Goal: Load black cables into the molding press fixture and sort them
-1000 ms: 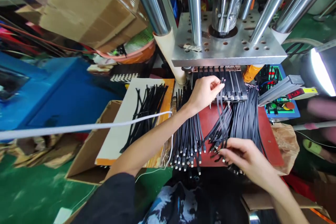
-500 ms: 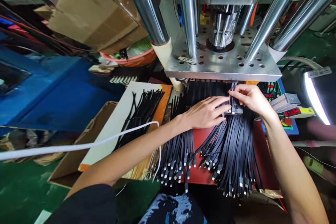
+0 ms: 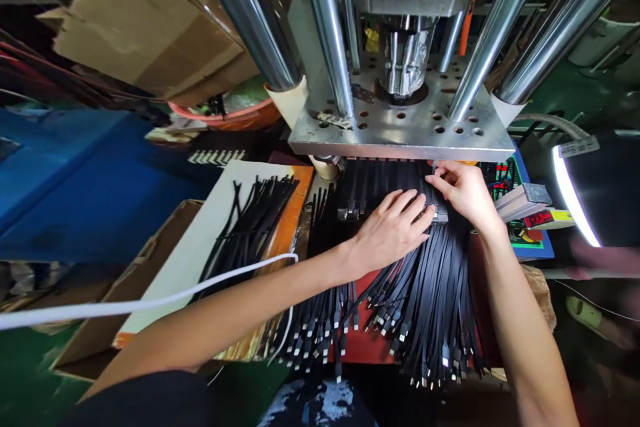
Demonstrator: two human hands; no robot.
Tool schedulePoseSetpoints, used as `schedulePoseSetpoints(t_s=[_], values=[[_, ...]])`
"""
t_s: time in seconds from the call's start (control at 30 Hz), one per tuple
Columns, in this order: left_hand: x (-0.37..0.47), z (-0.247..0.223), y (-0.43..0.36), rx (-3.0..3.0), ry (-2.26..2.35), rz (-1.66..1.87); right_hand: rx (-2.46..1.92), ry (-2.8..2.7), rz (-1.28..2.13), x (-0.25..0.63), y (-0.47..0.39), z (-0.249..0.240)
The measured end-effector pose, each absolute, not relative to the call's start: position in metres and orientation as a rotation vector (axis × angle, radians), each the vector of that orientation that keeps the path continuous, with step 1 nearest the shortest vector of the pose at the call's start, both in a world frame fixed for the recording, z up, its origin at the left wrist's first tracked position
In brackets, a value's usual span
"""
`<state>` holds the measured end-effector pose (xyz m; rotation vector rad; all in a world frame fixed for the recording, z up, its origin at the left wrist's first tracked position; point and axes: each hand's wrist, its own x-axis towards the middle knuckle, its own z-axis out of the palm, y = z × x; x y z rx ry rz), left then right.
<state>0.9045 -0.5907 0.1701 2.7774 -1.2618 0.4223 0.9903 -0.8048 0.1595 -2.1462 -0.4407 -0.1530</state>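
Observation:
My left hand (image 3: 390, 233) lies palm down with fingers spread, its fingertips on a narrow metal fixture (image 3: 441, 217) that holds a row of cable ends. My right hand (image 3: 465, 190) pinches a flat black cable (image 3: 434, 167) just under the front edge of the press plate (image 3: 400, 147). From the fixture a thick bunch of black USB cables (image 3: 435, 300) hangs toward me, metal plugs downward, over a dark red surface (image 3: 367, 347). To the left hangs another bunch of cables (image 3: 315, 320). The far ends of the cables under the plate are hidden.
Steel columns (image 3: 327, 33) rise around the press plate. More black cables (image 3: 250, 220) lie on a white and orange board (image 3: 175, 260) at left, crossed by a white cord (image 3: 150, 303). A bright lamp (image 3: 575, 197) and a control panel (image 3: 537, 227) stand at right.
The view has shifted, so the scene sits farther left. My left hand has slid slightly toward me with flatter fingers, uncovering connectors at the fixture's left. My right hand still pinches near the plate.

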Motion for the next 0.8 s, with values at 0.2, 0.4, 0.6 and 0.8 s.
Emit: schedulePoseSetpoints(t_s=[0.2,0.4,0.6,0.8], values=[[0.891,0.169,-0.603,2.889,-1.104,0.298,-2.53,-0.519,-0.283,0.941,-0.808,0.162],[0.938,0.176,-0.613,2.875,-0.839,0.177,-2.724,-0.363,-0.103,0.961,-0.798,0.16],[0.976,0.188,-0.619,2.885,-0.826,0.158,-2.836,-0.305,-0.088,0.998,-0.782,0.17],[1.01,0.193,-0.631,2.915,-0.656,0.017,-2.858,-0.285,-0.116,1.041,-0.77,0.174]])
